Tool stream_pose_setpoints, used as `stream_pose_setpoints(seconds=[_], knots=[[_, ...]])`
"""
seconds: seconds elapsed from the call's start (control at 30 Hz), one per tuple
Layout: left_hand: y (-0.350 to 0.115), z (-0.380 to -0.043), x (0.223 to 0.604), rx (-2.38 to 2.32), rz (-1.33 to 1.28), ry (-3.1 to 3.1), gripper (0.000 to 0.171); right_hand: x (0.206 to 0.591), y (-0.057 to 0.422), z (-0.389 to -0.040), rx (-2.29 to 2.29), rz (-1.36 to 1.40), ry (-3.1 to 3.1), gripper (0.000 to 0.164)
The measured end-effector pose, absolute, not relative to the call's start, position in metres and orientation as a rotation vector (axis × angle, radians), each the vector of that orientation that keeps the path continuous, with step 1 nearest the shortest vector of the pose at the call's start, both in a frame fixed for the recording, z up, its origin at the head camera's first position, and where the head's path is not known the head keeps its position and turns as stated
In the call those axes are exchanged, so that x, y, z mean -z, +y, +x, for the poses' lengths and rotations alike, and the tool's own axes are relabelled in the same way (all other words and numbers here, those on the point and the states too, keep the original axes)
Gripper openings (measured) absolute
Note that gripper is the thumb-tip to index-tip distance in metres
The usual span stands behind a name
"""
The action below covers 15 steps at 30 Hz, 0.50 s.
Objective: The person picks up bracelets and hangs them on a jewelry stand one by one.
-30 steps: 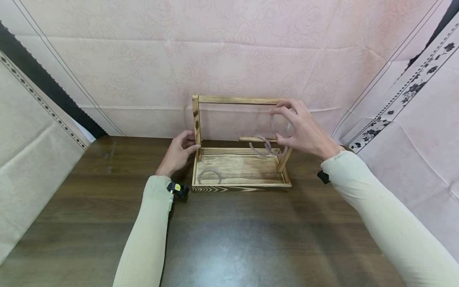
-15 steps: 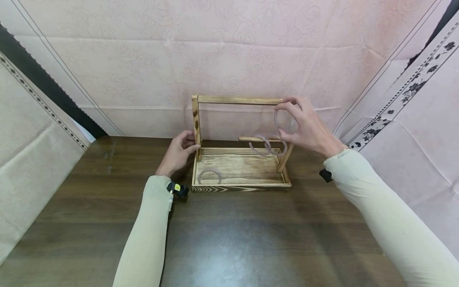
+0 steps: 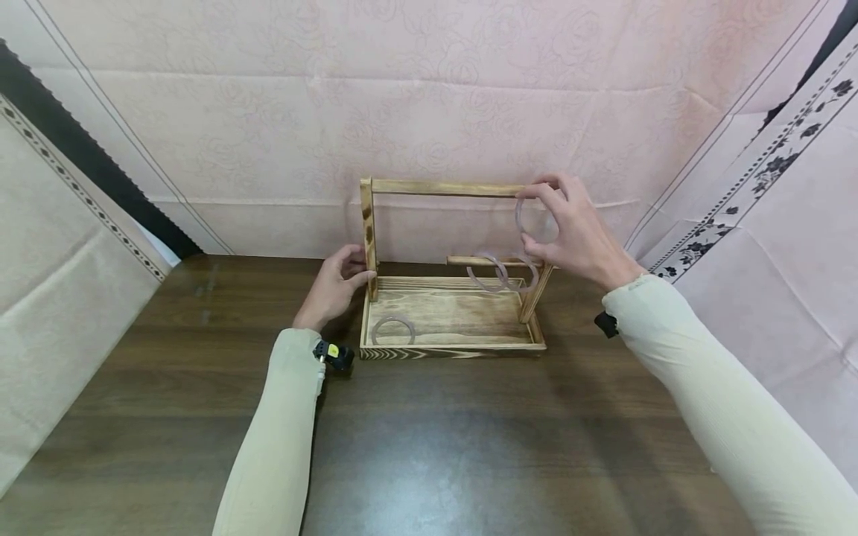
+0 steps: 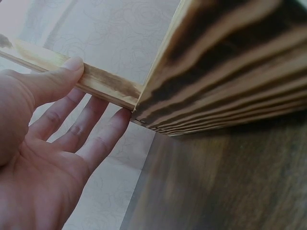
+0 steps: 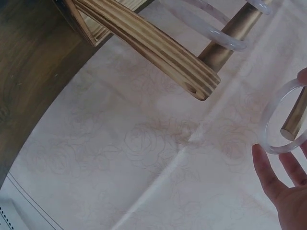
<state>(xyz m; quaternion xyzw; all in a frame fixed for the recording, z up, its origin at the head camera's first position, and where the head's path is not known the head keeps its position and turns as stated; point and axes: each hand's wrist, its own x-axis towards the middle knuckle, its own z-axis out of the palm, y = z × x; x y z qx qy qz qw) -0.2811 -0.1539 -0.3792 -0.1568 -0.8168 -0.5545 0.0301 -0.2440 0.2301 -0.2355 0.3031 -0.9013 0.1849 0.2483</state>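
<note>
A wooden bangle stand [image 3: 368,231] with a tray base stands on the table. My left hand [image 3: 338,286] grips its left upright, thumb on one side and fingers behind, as the left wrist view shows. My right hand [image 3: 578,234] pinches a pale translucent bangle [image 3: 519,216] at the right end of the upper bar [image 3: 442,188]. Through this bangle, the bar's free end shows in the right wrist view. Below, a few more bangles [image 5: 211,32] hang on the lower bar [image 3: 462,260]. Another bangle [image 3: 393,318] lies in the tray [image 3: 456,305] at front left.
The brown wooden table [image 3: 429,439] extends in front of the stand. A pale rose-patterned cloth [image 3: 429,97] hangs close behind it, with more cloth on both sides. The lower bar's short right upright [image 3: 534,296] rises from the tray's right end.
My right hand has moved slightly to the right with the bangle, toward the end of the upper bar. My left hand has kept its place on the upright.
</note>
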Motion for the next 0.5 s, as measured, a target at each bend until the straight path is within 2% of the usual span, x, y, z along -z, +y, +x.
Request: stream_pose_setpoints(seconds=[0.5], knots=[[-0.1536,-0.2836,0.3816,1.750,-0.493,-2.497,0.035,0.2316,0.2222,-0.2514,-0.511,0.842,-2.425,0.054]])
